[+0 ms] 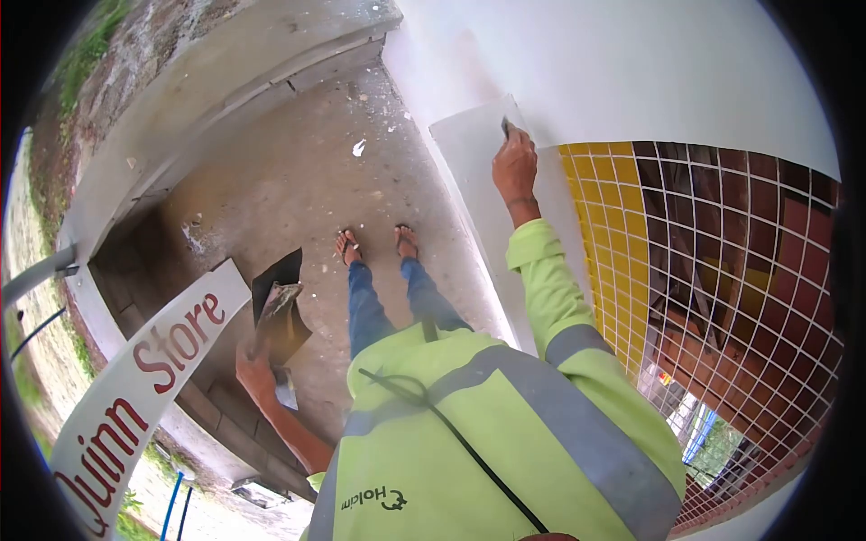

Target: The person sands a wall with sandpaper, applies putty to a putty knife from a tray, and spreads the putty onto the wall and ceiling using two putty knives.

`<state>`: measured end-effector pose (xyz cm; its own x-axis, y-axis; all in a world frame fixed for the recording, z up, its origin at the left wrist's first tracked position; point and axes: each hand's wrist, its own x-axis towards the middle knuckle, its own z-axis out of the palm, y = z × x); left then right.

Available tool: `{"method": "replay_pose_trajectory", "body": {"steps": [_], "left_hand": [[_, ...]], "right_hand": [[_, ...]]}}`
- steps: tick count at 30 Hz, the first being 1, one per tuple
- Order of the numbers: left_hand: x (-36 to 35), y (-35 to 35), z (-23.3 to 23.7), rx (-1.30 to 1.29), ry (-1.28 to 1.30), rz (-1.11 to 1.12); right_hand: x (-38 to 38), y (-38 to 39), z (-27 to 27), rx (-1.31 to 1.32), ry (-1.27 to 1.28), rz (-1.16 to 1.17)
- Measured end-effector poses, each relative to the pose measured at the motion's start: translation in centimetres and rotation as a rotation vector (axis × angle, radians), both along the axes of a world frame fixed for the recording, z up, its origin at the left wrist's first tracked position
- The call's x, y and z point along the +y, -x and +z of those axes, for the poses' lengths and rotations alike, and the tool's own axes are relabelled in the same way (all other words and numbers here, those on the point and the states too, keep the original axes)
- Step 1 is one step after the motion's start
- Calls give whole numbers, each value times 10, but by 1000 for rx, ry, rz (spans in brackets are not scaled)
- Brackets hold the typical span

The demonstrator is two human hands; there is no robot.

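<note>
My right hand (pixel 515 167), at the end of a lime-green sleeve, is closed on a small dark flat piece (pixel 506 128), which may be a scraper blade. It presses near the top corner of a white ledge (pixel 469 135) beside the white wall (pixel 613 72). Lower left, my left hand (pixel 257 365) grips a dark, thin, sheet-like piece (pixel 284 329) with a brown face and a pale grey patch on it. A greyish flat end (pixel 285 389) sticks out below that hand; what it belongs to is unclear.
A white wire grille (pixel 704 234) stands on the right, with a yellow panel (pixel 609 207) behind it. A "Quinn Store" sign (pixel 153 379) juts in at left. My sandalled feet (pixel 406 240) stand on the stained concrete floor (pixel 298 162); a low wall (pixel 234 54) borders it.
</note>
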<state>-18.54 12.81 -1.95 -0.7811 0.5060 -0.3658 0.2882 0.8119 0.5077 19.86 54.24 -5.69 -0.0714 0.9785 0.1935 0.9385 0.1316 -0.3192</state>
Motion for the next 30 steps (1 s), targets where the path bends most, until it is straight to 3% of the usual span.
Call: {"method": "replay_pose_trajectory", "body": {"steps": [2,4,5,8,9,12,14,16,18,22,24,26,29,30], "left_hand": [[-8,4,0,5,42,-18],[-9,5,-2,-14,60,2],[-10,4,0,-35,68,23],[-15,8,0,-24,55,18],[-15,10,0,-6,43,4],[-12,13,-2,-2,68,-20],[-11,11,3,-17,83,-13],[-9,12,0,-23,74,-4],[-15,16,-4,-10,54,10],[-7,15,1,-11,-7,-39],[-3,19,-5,-5,-47,-59],[7,19,0,-32,-53,-56],[3,23,-3,23,-52,-63],[1,27,-5,55,-53,-79]], "right_hand": [[-26,-10,-25,-68,48,49],[-69,1,-10,51,148,356],[-77,0,2,123,234,388],[-37,-30,12,161,49,44],[-23,-51,-16,54,3,-26],[-63,-28,-22,-4,88,207],[-105,2,14,249,406,395],[-110,-14,14,191,178,295],[-94,-58,-4,104,68,20],[-114,-34,-14,17,106,32],[-146,0,-11,181,278,326],[-138,0,14,244,249,302],[-100,-63,15,68,-9,-5],[-108,-72,9,54,26,41]]}}
